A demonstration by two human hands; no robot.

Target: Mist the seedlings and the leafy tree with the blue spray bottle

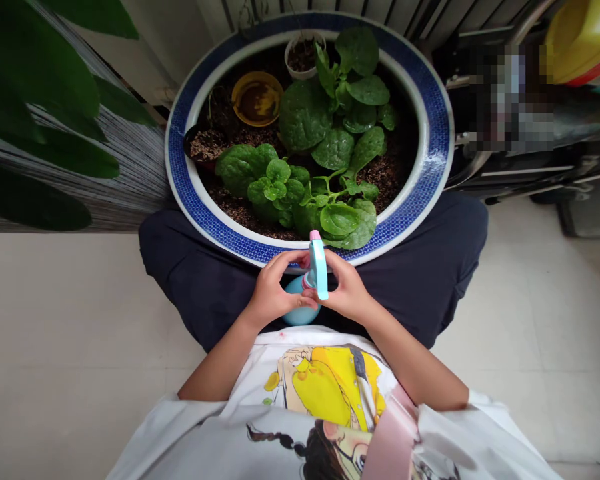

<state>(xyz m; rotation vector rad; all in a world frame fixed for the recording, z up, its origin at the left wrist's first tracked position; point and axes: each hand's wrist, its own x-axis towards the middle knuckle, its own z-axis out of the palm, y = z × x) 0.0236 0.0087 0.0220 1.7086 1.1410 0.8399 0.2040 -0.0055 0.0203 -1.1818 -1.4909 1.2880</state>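
A light blue spray bottle (295, 313) with a pink nozzle tip stands upright between my legs, its nozzle pointing away from me toward the plants. My left hand (279, 288) curves around the bottle's left side near the neck. From the right, my right hand (349, 285) wraps the neck just under the spray head, and the spray head hides some of its fingers. Right beyond the bottle is a large round pot (184, 180) with a blue and white rim. Green leafy plants (305, 117) grow in its soil, and some leaves look wet.
Inside the pot sit a yellow dish (257, 99) and a small white cup (303, 57) of soil. Large dark leaves (40, 87) hang at the upper left. A metal-framed cart (520, 173) and a yellow container (587, 40) stand at the right. Pale floor tiles (70, 333) lie on both sides.
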